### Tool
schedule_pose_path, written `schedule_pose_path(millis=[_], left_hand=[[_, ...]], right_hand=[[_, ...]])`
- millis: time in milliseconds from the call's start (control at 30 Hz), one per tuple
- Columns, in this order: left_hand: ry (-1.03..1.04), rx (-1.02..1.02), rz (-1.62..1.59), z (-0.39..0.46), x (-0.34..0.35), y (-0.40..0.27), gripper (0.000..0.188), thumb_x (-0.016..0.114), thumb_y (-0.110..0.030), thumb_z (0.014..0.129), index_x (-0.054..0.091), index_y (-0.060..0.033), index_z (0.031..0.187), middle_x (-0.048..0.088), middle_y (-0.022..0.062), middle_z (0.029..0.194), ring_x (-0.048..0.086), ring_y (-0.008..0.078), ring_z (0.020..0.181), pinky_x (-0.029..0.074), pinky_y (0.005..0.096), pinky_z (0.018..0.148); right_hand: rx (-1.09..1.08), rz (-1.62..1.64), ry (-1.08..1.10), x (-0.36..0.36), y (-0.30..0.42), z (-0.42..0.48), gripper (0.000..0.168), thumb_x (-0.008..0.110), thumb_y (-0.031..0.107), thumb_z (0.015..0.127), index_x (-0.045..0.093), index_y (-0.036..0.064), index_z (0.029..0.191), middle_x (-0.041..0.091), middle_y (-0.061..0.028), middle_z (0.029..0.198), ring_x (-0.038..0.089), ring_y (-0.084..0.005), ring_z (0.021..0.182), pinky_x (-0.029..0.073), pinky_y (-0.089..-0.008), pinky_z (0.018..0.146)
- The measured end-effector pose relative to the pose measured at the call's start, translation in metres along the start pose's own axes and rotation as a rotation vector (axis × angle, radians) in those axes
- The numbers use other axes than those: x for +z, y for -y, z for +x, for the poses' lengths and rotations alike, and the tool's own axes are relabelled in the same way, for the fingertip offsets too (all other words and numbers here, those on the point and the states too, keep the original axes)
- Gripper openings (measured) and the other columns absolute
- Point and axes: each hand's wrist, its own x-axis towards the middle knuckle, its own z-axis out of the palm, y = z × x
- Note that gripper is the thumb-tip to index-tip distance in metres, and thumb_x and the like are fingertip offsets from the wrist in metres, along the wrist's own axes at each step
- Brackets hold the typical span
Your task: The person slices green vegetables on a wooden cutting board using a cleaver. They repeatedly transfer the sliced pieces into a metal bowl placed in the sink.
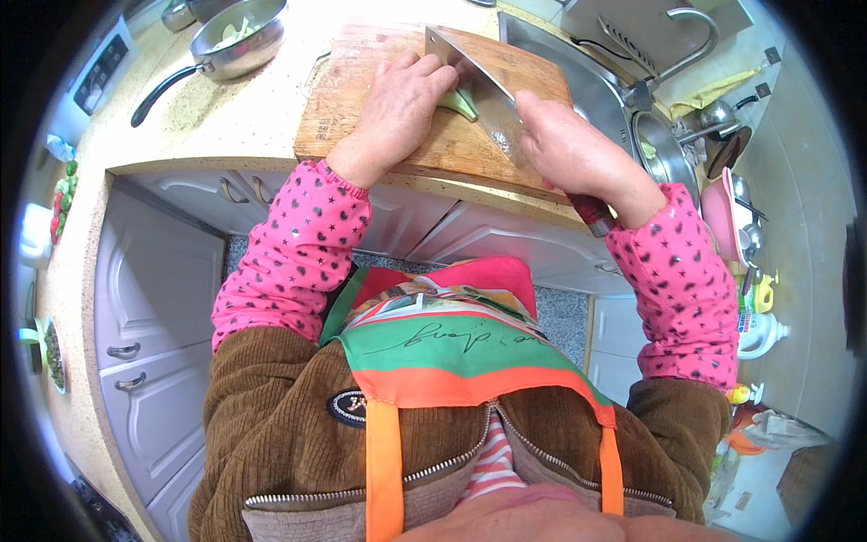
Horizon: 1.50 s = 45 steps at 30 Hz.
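Observation:
A wooden cutting board [342, 64] lies on the counter in front of me. My right hand [565, 146] grips a cleaver [491, 101] by its dark reddish handle, its broad blade tilted over the board. Under the fingers of my left hand [406, 101] is a pale green piece of vegetable [460, 103], pressed against the board. The vegetable's tip pokes out beside the blade; the rest is hidden by my left hand and the cleaver. I cannot tell whether the edge touches it.
A steel saucepan [237, 51] holding pale slices stands on the speckled counter [223, 122] to the left. A metal sink [542, 40] with a faucet [704, 40] lies behind the board's right side. At the right are a steel bowl [667, 162] and a pink basin [719, 213].

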Motion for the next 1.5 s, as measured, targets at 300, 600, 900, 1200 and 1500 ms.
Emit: schedule_pose_path(millis=[300, 600, 900, 1200, 1500], left_hand=[[-0.042, 0.002, 0.006, -0.002, 0.003, 0.004, 0.016, 0.057, -0.006, 0.079, 0.06, -0.0083, 0.094, 0.06, 0.0069, 0.091, 0.056, 0.0298, 0.093, 0.043, 0.0419, 0.082], [-0.054, 0.002, -0.035, 0.001, 0.001, 0.003, 0.008, 0.057, -0.007, 0.082, 0.059, -0.0067, 0.09, 0.06, 0.0081, 0.088, 0.056, 0.0313, 0.089, 0.044, 0.0417, 0.081], [-0.112, -0.034, 0.033, -0.004, -0.005, 0.003, 0.016, 0.06, -0.006, 0.08, 0.061, -0.008, 0.095, 0.058, 0.0115, 0.092, 0.055, 0.0317, 0.093, 0.046, 0.042, 0.081], [0.008, -0.068, 0.101, -0.008, -0.005, 0.002, 0.013, 0.062, -0.014, 0.086, 0.062, -0.0106, 0.099, 0.058, 0.0112, 0.096, 0.054, 0.0325, 0.096, 0.045, 0.0423, 0.084], [-0.023, -0.03, -0.003, -0.006, -0.005, 0.003, 0.013, 0.059, -0.009, 0.086, 0.06, -0.0079, 0.098, 0.06, 0.0117, 0.096, 0.053, 0.0347, 0.095, 0.045, 0.0415, 0.086]], right_hand=[[0.079, 0.136, 0.052, -0.021, 0.016, -0.006, 0.013, 0.046, 0.007, 0.091, 0.041, -0.003, 0.097, 0.054, -0.0148, 0.072, 0.056, -0.0206, 0.048, 0.049, -0.0362, 0.045], [0.069, 0.08, 0.018, -0.01, 0.004, 0.008, 0.014, 0.046, 0.006, 0.09, 0.043, -0.003, 0.1, 0.055, -0.014, 0.076, 0.057, -0.0193, 0.05, 0.049, -0.0338, 0.047], [0.14, 0.057, 0.141, -0.003, 0.016, 0.014, 0.015, 0.046, 0.007, 0.091, 0.043, -0.003, 0.102, 0.057, -0.0137, 0.078, 0.059, -0.0189, 0.052, 0.05, -0.0351, 0.049], [0.042, 0.15, -0.014, 0.0, -0.004, 0.004, 0.015, 0.047, 0.007, 0.091, 0.044, -0.003, 0.1, 0.056, -0.0165, 0.081, 0.059, -0.021, 0.053, 0.051, -0.0353, 0.05], [-0.004, 0.032, 0.05, -0.008, 0.009, 0.003, 0.013, 0.046, 0.005, 0.089, 0.043, -0.003, 0.098, 0.055, -0.0178, 0.079, 0.058, -0.0235, 0.052, 0.051, -0.0368, 0.049]])
